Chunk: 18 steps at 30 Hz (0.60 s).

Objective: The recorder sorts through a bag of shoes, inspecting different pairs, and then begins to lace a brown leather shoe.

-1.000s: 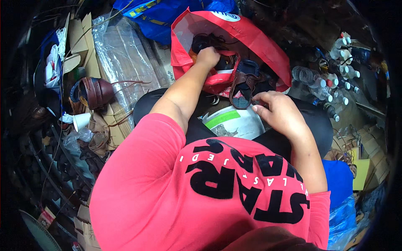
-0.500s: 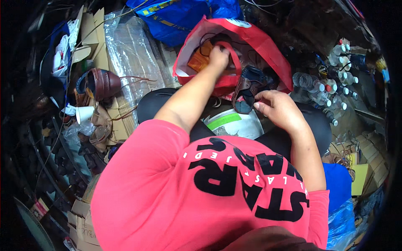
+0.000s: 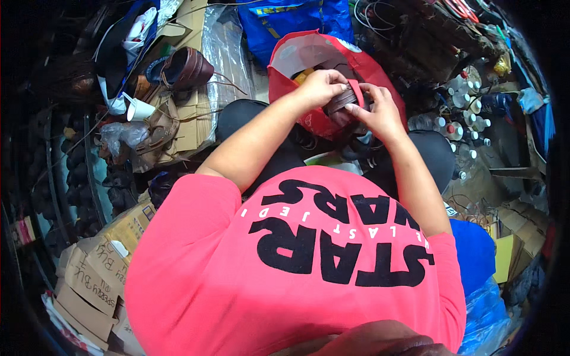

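Note:
Both hands meet over the mouth of a red bag (image 3: 380, 66) that stands between my knees. My left hand (image 3: 320, 90) pinches the upper side of a dark brown, leathery-looking piece with pale lines across it (image 3: 340, 105). From the other side my right hand (image 3: 383, 111) grips it, thumb toward the left hand. The bag's red handle (image 3: 358, 95) loops up between the hands. Something orange-yellow (image 3: 303, 76) shows inside the bag. What lies under my hands is mostly hidden.
A brown leather shoe (image 3: 193, 66) with long laces and a white cup (image 3: 141, 109) are at the left, beside plastic-wrapped cardboard (image 3: 222, 77). Beyond the red bag is a blue bag (image 3: 297, 24). Several plastic bottles (image 3: 466, 113) stand at the right. Cardboard boxes (image 3: 89, 273) lie lower left.
My left hand has come up out of the red bag, and my right hand has moved up and left from the dark shoe to meet it. Both now hold the brown piece. The view has shifted.

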### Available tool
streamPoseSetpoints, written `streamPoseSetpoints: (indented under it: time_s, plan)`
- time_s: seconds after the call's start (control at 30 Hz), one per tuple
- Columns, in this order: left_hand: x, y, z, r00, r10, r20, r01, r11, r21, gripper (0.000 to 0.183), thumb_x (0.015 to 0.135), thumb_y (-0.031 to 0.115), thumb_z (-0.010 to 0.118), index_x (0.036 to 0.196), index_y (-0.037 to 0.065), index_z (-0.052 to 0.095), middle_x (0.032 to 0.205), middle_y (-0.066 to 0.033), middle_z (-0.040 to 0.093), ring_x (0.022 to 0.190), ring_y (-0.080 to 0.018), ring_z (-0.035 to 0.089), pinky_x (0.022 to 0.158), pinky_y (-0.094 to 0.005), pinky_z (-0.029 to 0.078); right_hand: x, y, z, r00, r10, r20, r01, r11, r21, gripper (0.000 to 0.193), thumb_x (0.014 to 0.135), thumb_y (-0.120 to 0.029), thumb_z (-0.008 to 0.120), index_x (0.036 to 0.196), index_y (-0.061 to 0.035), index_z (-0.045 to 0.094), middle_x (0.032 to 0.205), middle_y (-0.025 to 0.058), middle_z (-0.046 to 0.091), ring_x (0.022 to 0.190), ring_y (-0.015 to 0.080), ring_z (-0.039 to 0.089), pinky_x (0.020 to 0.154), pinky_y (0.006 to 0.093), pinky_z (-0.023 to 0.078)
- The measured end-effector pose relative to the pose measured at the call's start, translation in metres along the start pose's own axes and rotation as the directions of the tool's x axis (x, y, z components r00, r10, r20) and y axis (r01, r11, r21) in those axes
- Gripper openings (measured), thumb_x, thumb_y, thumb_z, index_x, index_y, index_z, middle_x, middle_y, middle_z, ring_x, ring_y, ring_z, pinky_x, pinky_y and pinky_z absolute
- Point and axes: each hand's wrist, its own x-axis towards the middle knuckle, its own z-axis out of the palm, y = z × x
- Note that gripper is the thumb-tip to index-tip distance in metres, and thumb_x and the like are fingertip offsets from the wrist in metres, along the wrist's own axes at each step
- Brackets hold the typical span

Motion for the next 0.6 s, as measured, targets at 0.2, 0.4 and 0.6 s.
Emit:
streamPoseSetpoints:
  time_s: [0.2,0.4,0.6]
  plan:
    - [-0.031,-0.007,0.040,0.938,-0.347,0.022,0.243,0.609,-0.755,0.026,0.087,0.031,0.054,0.096,0.008,0.061,0.088,-0.0064,0.064,0.079,-0.0168,0.061,0.076,-0.0352,0.048,-0.020,-0.017,0.003,0.948,-0.316,-0.038,0.283,0.893,-0.351,0.029,0.068,-0.012,0.066,0.097,-0.0108,0.061,0.100,0.0110,0.056,0.090,0.0308,0.056,0.075,0.0413,0.046]
    - [-0.029,-0.030,0.054,0.971,-0.239,-0.028,0.160,0.727,-0.667,0.013,0.085,0.016,0.055,0.091,0.006,0.060,0.082,-0.0085,0.063,0.077,-0.0193,0.060,0.073,-0.0339,0.048,-0.052,-0.035,0.017,0.731,-0.533,0.426,0.556,0.827,0.083,0.016,0.061,-0.011,0.072,0.075,-0.0072,0.065,0.081,0.0087,0.064,0.079,0.0278,0.060,0.073,0.0378,0.047]
    - [-0.061,-0.020,0.046,0.987,-0.061,0.146,0.073,0.994,-0.081,0.013,0.079,0.006,0.054,0.090,0.002,0.060,0.081,0.0001,0.061,0.076,-0.0092,0.055,0.070,-0.0264,0.045,-0.014,-0.047,-0.017,0.848,-0.395,0.354,0.497,0.824,-0.271,0.086,0.055,-0.021,0.079,0.131,-0.0150,0.040,0.115,0.0103,0.057,0.113,0.0290,0.049,0.097,0.0443,0.032]
